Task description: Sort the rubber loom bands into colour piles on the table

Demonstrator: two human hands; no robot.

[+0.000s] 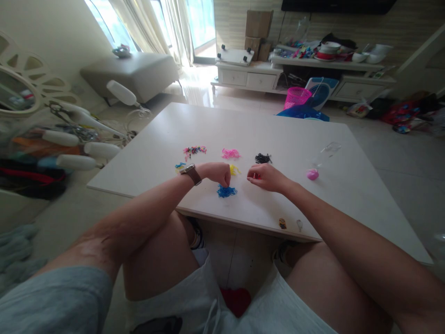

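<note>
Bright daylight fr. window [202, 23] beyond L hand [219, 174], glare on floor [198, 88] btwn; dimmer nr. hand, outer edges blurry/stretched.

Can't read any txt, brand, no. or sign; can't make out any markings on watch [188, 169] or TV [339, 5], too sm.
</note>
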